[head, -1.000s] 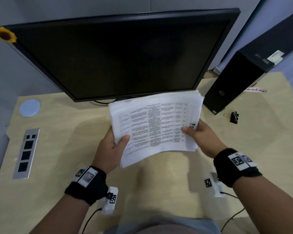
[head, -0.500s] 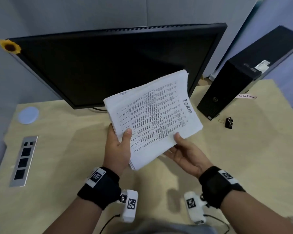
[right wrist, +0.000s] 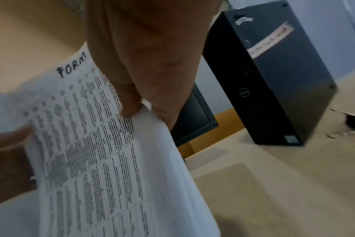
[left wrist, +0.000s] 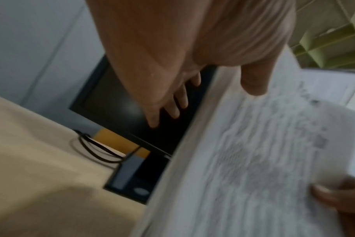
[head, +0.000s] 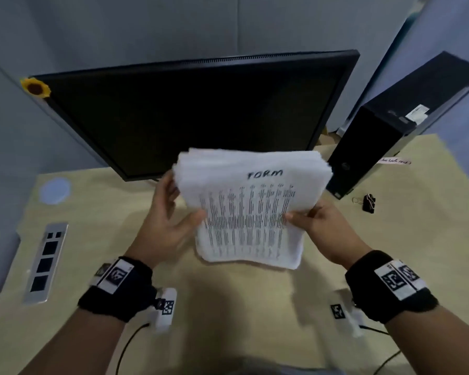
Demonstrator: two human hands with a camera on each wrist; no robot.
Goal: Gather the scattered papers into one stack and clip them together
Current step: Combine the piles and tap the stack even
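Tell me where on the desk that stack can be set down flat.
Best patch: bare desk right under the stack, between the left hand and right hand. Also open: the stretch between the socket panel and the left hand. Crowded: far right, where the clip lies beside the computer, and under the monitor.

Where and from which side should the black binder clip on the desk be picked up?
By its black body, hedged. The black binder clip lies on the wooden desk near the black computer tower, its wire loops pointing left. The right hand is nearer and could come from above, though it now pinches the white paper stack.
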